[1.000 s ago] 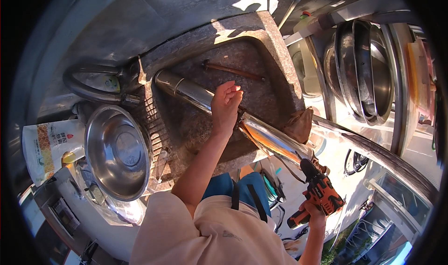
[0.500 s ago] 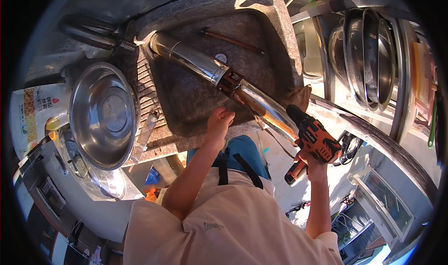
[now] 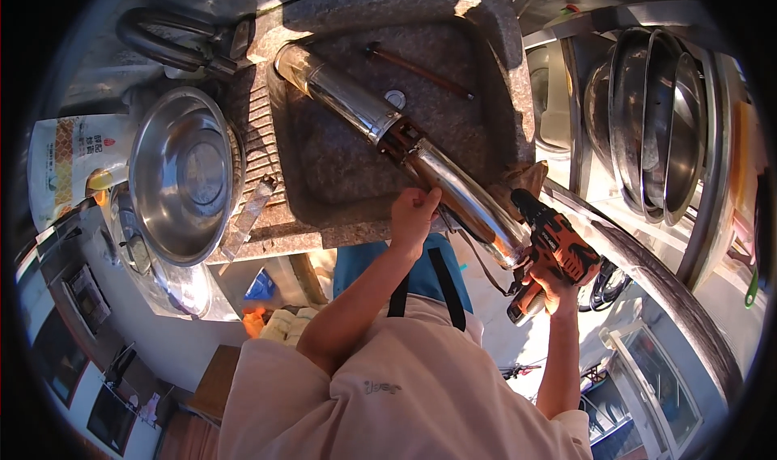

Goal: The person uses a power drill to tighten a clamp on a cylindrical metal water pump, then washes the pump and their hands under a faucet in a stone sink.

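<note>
A long shiny metal cylinder (image 3: 348, 95), like a submersible pump, lies diagonally across the stone sink (image 3: 332, 197). Its middle has a rusty brown open section, and a dark cable (image 3: 477, 253) runs along its near end. My left hand (image 3: 413, 221) is closed in a pinch against the cylinder's near side, just below that section; whatever lies between the fingertips is hidden. In my right hand (image 3: 554, 290) is an orange and black cordless drill (image 3: 558, 245), gripped by its handle beside the cylinder's near end. The drill's nose points up and left, toward the sink's right corner.
A steel basin (image 3: 150, 193) and a perforated metal strip (image 3: 251, 209) rest on the ribbed left ledge. A thin brown rod (image 3: 425, 71) lies inside the sink. Several metal bowls (image 3: 635, 120) stand on the right rack. A curved faucet (image 3: 166, 39) is at the far left.
My left hand has come up and right to the cylinder's side. The drill, still in my right hand, sits slightly lower and further right. The whole view has shifted a little.
</note>
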{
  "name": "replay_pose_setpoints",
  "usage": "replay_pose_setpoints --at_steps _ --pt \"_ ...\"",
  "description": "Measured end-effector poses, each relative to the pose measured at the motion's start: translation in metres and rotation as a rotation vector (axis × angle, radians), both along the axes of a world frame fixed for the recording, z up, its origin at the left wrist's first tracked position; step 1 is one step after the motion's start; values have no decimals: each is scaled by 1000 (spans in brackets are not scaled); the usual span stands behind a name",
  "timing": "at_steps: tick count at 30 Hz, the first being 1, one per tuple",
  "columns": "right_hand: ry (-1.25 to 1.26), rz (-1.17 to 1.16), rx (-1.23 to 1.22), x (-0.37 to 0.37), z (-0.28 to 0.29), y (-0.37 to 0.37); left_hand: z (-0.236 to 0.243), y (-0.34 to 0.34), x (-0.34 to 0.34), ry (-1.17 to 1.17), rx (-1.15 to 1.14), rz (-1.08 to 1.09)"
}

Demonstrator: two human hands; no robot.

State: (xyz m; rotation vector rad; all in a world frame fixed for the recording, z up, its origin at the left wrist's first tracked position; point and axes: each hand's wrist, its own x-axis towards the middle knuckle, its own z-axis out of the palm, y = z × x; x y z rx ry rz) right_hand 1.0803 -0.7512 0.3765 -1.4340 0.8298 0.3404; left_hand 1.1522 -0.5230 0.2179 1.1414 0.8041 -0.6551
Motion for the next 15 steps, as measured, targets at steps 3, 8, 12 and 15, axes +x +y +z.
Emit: replay_pose_setpoints --at_steps 3,8,12,15 --pt "3 -15 -9 1 -3 0 -1 0 -4 -74 4 -2" --pt "3 -25 -22 5 -6 2 7 15 -8 -137 -36 53" --pt "-5 -29 -27 9 -10 6 6 30 -9 -96 -12 2" --pt "-14 -27 -36 13 -12 9 3 26 -5 -46 -132 24"
